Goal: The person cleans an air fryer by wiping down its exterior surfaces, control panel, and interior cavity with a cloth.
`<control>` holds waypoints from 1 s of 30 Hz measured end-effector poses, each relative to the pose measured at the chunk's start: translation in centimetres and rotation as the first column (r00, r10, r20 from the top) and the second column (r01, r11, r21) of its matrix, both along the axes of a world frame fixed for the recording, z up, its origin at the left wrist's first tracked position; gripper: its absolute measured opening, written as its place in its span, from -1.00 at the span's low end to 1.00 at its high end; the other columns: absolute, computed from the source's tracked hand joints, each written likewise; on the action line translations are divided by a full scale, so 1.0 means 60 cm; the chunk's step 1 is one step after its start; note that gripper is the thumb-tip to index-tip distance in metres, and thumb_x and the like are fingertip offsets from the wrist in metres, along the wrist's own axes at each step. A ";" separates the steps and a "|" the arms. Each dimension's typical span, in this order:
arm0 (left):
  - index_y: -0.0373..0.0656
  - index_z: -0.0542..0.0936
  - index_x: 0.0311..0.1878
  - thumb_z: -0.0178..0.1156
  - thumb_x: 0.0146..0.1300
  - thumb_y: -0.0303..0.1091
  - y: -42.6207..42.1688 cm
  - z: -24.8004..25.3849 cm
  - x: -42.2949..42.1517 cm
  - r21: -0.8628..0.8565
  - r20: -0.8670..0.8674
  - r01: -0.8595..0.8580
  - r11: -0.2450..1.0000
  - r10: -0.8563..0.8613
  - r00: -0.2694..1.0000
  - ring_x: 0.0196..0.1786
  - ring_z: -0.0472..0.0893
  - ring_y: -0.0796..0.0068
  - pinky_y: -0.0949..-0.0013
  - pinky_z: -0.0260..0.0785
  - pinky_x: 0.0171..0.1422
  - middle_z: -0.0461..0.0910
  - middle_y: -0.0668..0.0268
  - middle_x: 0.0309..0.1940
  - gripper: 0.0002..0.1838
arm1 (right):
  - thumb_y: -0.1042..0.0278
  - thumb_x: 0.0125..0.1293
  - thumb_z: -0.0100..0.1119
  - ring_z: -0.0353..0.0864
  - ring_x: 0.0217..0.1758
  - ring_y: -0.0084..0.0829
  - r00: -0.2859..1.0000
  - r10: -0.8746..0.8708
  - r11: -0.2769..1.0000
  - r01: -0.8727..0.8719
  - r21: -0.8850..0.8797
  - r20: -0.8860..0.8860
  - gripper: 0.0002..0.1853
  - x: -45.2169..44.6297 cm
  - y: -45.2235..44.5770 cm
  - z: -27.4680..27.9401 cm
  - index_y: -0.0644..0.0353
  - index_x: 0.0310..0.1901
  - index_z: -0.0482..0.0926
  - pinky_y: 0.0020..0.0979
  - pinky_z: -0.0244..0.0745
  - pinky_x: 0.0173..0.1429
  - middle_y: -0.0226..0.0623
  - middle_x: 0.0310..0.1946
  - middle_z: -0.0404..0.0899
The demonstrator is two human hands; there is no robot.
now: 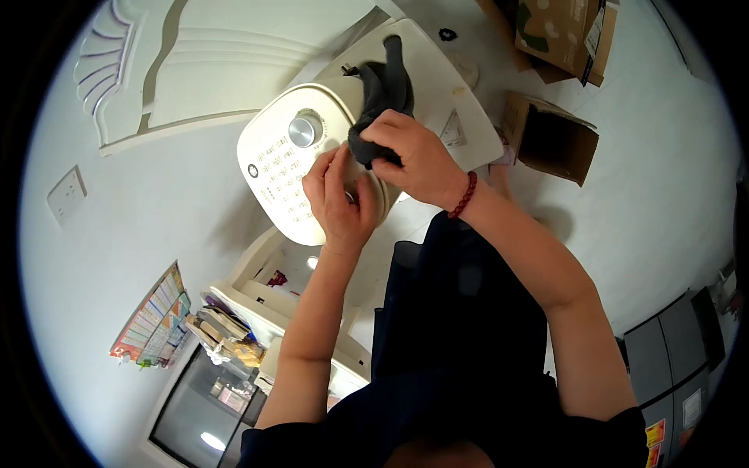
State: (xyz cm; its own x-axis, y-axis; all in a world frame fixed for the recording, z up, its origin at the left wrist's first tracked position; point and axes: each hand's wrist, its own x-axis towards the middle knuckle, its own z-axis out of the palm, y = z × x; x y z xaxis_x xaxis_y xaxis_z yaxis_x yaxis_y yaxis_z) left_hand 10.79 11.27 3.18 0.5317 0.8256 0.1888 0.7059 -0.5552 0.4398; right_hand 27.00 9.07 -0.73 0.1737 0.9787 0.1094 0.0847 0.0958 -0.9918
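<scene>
A cream air fryer (269, 168) with a silver knob (303, 131) and a printed panel sits on a white stool-like surface (437, 70). Against its panel rests my left hand (340, 199), fingers bent and spread apart; part of a second silver knob shows between them. My right hand (413, 156), with a red bead bracelet (463, 196) at the wrist, is closed around a dark grey cloth (386, 90). The bunched lower end of the cloth presses at the fryer's edge, close to my left fingers, and its loose end trails over the white surface.
On the floor to the right are an open cardboard box (558, 144) and larger cartons (562, 35). White carved furniture (234, 62) stands at the upper left. Lower left are a shelf (250, 308) with papers, a wall calendar (156, 320) and a dark screen (195, 409).
</scene>
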 end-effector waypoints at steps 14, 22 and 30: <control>-0.21 0.57 0.12 0.26 0.11 -0.49 -0.003 0.006 -0.001 -0.006 0.043 -0.044 0.999 0.044 0.998 0.07 0.47 0.07 0.16 0.33 0.20 0.49 0.05 0.01 -0.57 | 0.22 0.36 0.17 0.67 -0.14 -0.39 0.913 -0.006 0.930 -0.145 -0.337 -0.408 -0.69 0.100 0.164 0.012 0.21 0.04 0.57 -0.36 0.58 -0.07 -0.22 -0.18 0.68; -0.18 0.57 0.12 0.27 0.09 -0.41 0.002 0.003 -0.007 0.044 0.087 -0.043 0.998 0.039 0.995 0.00 0.48 0.09 0.15 0.30 0.13 0.52 0.13 0.00 -0.54 | -0.05 0.54 -0.06 0.60 0.17 -0.35 0.235 0.044 0.969 -0.247 -0.016 -0.971 -0.51 0.243 0.063 0.188 0.16 0.25 0.50 -0.30 0.50 0.26 -0.28 0.15 0.60; -0.17 0.58 0.12 0.27 0.10 -0.44 0.003 0.008 -0.004 0.034 0.074 -0.036 0.999 0.033 0.997 0.01 0.49 0.10 0.16 0.31 0.15 0.52 0.12 -0.01 -0.55 | 0.04 0.42 0.05 0.64 0.03 -0.26 -0.104 0.048 0.938 -0.338 0.081 -0.993 -0.61 0.188 0.054 0.168 0.15 0.07 0.55 -0.25 0.53 0.14 -0.17 -0.02 0.64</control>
State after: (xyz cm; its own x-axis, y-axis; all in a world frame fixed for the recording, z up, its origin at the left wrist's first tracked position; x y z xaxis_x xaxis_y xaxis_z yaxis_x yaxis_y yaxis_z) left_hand 10.58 11.47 3.69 0.4868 0.8353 0.2555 0.6916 -0.5473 0.4714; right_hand 38.28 12.32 9.38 -0.2463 0.9638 -0.1026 -0.9690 -0.2472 0.0041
